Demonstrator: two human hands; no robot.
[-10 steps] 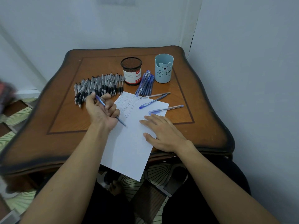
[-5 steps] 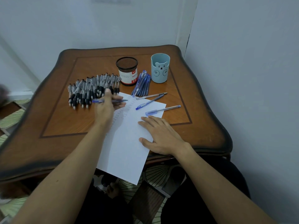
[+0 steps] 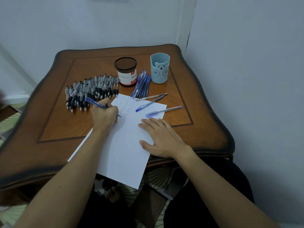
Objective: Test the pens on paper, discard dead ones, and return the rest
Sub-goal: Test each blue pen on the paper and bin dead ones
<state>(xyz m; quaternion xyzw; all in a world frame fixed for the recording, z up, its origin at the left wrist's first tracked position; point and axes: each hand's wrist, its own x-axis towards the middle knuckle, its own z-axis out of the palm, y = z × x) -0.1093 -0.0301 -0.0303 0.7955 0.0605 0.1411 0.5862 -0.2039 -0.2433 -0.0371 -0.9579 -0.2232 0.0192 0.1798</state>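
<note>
Wooden table (image 3: 65, 125): our left hand (image 3: 103, 118) gripped the blue pen (image 3: 94, 102); right hand (image 3: 162, 139), flat at its four o'clock, needed to pin the paper (image 3: 125, 153).

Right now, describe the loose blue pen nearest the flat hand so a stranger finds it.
On the wooden table, find the white sheet and its far right corner. The blue pen lies there just beyond the right hand; unlike the two other loose pens, it is nearest the person and lies alone.

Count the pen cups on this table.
2. The black mesh cup stands mid-back on the table; the light blue bear cup stands just right of it. None looks hidden.
</note>
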